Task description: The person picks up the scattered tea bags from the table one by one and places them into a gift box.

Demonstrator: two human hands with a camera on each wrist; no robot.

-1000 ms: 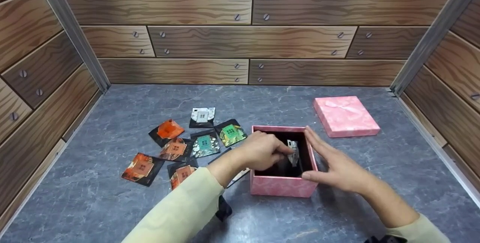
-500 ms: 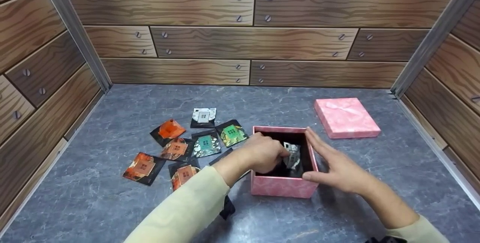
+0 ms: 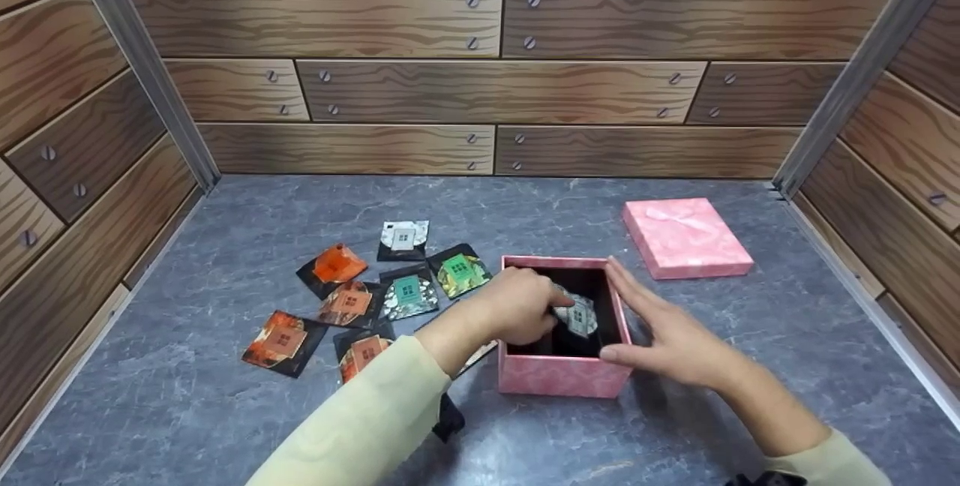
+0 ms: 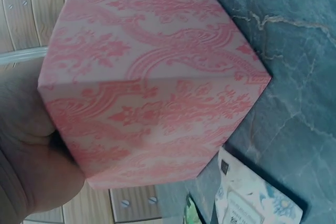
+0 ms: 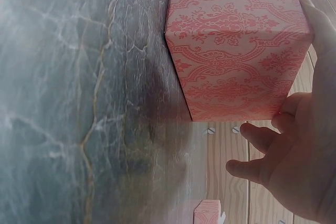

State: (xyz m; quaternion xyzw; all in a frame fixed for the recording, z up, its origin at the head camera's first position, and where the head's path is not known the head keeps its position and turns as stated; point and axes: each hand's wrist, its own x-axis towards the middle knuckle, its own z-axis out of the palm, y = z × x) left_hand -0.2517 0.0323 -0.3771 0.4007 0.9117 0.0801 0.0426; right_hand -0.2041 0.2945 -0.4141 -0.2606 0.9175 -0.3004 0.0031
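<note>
In the head view my left hand (image 3: 525, 306) reaches into the pink gift box (image 3: 564, 379), its fingers curled at the edge of a grey-and-white patterned sachet (image 3: 580, 317). It appears to pinch that sachet by its upper left; the thumb is hidden. The sachet's printed face is turned upward inside the dark interior. My right hand (image 3: 667, 332) holds the box's right side, thumb at the front corner and index finger at the back corner. In the right wrist view, the other fingers (image 5: 260, 137) of this hand extend past the box.
A pink lid (image 3: 686, 238) lies at the back right. Left of the box, several sachets are spread out, among them an orange one (image 3: 283, 342), a teal one (image 3: 409, 291) and a green one (image 3: 460, 270). Plank-patterned walls (image 3: 337, 88) enclose the grey marbled surface (image 3: 525, 208).
Inside the box the sachet has turned from nearly edge-on to face up, shifting slightly left with my left hand. My right hand keeps its place on the box.
</note>
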